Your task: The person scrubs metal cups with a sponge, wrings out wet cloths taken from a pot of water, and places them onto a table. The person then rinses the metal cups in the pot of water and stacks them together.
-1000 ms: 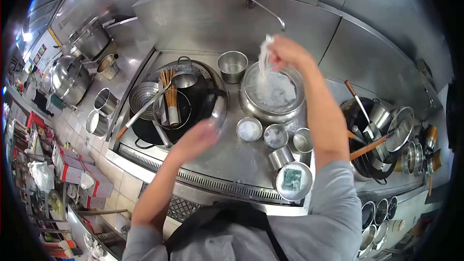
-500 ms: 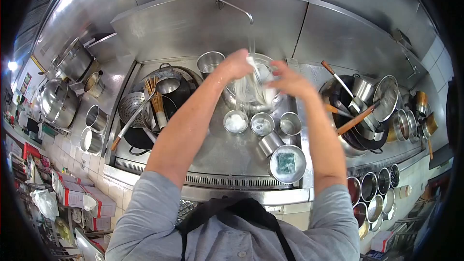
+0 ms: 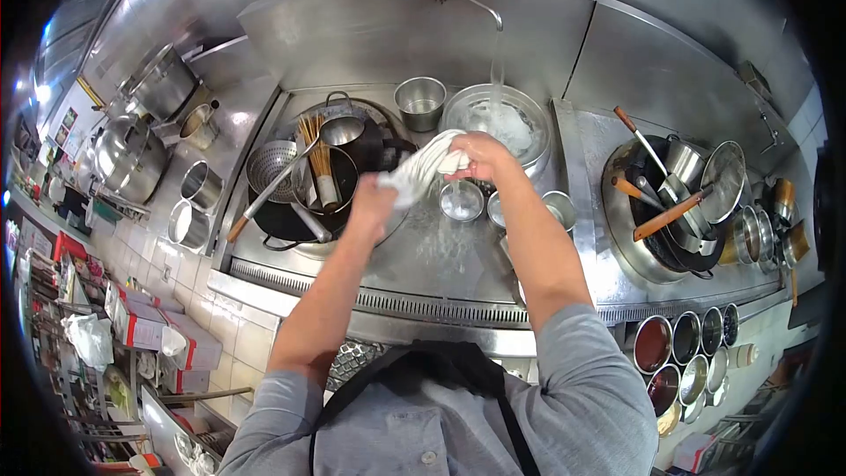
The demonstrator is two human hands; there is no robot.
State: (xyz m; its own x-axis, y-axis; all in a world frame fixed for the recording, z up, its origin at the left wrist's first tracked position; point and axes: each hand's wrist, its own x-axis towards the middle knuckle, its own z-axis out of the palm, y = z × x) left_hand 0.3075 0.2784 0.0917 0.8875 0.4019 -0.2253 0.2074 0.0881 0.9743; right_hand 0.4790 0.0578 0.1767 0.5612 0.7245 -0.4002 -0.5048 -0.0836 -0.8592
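A wet white cloth is stretched and twisted between my two hands over the steel counter. My right hand is closed around its upper right end, near the front rim of the large metal basin. Lower and to the left, my left hand grips the other end, slightly blurred. Water drops fall from the cloth onto the counter. Just below my right hand stands a small metal cup; more cups are partly hidden by my right forearm.
Water runs from the faucet into the foamy basin. A metal pot stands left of it. On the left, a wok holds a bamboo brush and a perforated ladle. Wooden-handled tools and a strainer fill the right wok.
Both hands have left the basin with the cloth, moving down and left over the counter. The cloth, loosely hanging before, is now twisted tight between them. The view has shifted slightly.
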